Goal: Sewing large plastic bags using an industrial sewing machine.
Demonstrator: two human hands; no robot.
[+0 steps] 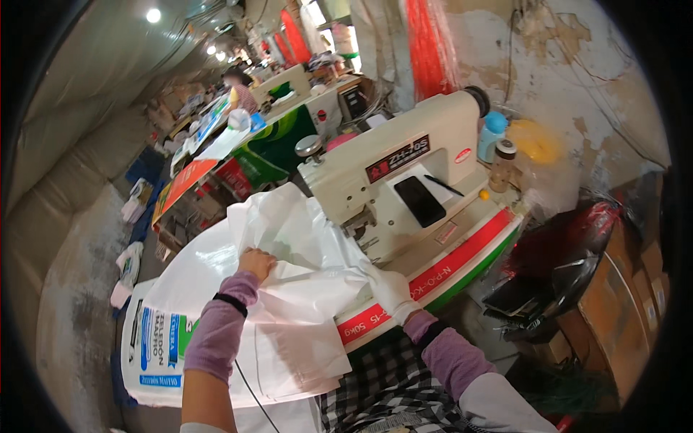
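A large white plastic sheet [289, 231], creased and bunched up, spreads from the sewing machine's needle area over the table and down to my lap. Bare fingers of my left hand [258, 263] curl closed on a fold in its middle. My right hand [390, 291], in a white glove, grips the sheet's right edge just below the needle end; its fingertips blend into the white material. The cream sewing machine [397, 162] stands just beyond both hands, with a round metal knob on its left end. Lilac sleeves cover both forearms.
A black phone [419, 201] and a pen [443, 185] lie on the machine bed. A blue bottle [492, 132] and a brown jar [503, 164] stand behind. Cardboard boxes [610, 310] and black plastic are at right. Another person [242, 94] sits far off among more machines.
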